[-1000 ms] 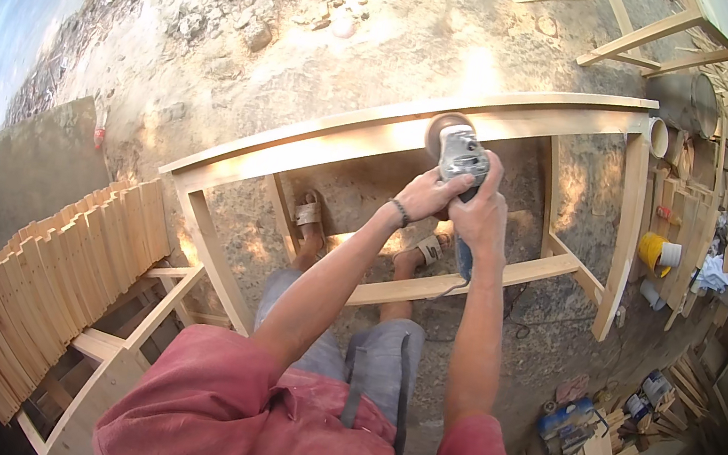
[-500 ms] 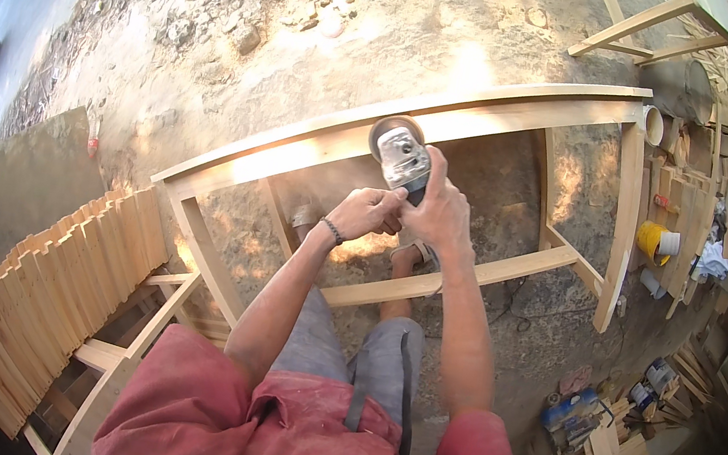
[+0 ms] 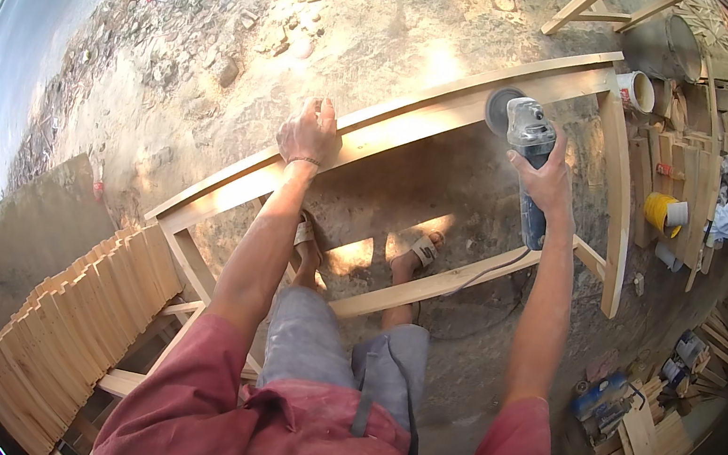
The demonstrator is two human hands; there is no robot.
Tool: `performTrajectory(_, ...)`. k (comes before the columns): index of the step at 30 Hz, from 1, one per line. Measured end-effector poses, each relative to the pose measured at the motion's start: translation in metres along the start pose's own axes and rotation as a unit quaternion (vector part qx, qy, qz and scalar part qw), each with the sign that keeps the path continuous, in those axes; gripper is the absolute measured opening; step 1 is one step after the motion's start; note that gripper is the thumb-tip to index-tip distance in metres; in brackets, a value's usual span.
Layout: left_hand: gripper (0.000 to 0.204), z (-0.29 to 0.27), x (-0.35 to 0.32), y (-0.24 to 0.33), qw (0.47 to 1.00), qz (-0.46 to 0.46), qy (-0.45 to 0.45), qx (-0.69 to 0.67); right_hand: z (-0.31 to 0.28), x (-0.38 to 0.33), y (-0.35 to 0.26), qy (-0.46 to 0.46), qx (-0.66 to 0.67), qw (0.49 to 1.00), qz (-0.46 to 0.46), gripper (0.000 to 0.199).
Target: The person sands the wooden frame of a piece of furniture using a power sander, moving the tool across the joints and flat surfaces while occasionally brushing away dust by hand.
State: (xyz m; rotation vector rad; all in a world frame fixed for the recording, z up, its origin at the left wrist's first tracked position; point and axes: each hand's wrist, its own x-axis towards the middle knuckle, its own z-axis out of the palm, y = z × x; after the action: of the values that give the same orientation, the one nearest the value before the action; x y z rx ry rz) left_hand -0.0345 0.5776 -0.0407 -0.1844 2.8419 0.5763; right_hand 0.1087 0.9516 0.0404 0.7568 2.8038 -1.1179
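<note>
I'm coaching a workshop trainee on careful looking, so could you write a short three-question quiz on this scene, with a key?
1. Multiple choice: what does the right grip hold?
a) a hammer
b) a disc power tool
c) a paintbrush

2. True or false: the left grip is at the long wooden rail, apart from the disc power tool.

3. Fill in the blank: the row of wooden slats is on the ____ side of the picture.

Key: 1. b; 2. true; 3. left
</note>
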Motion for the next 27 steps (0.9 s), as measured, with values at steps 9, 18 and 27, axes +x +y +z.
performTrajectory(9, 0.043, -0.005, -0.002, 0.011, 0.997, -0.018, -0.045, 0.064, -0.029, 0.023, 0.031, 0.056, 0.012, 0.997, 0.045, 0.089)
performTrajectory(18, 0.045, -0.003, 0.004, 0.004, 0.998, -0.037, -0.042, 0.037, 0.031, -0.023, -0.046, -0.088, -0.029, 0.995, -0.042, 0.088)
performTrajectory(27, 0.058, 0.000, 0.019, -0.010, 0.993, -0.063, -0.087, -0.046, 0.079, -0.045, -0.087, -0.191, -0.071, 0.973, -0.112, 0.094)
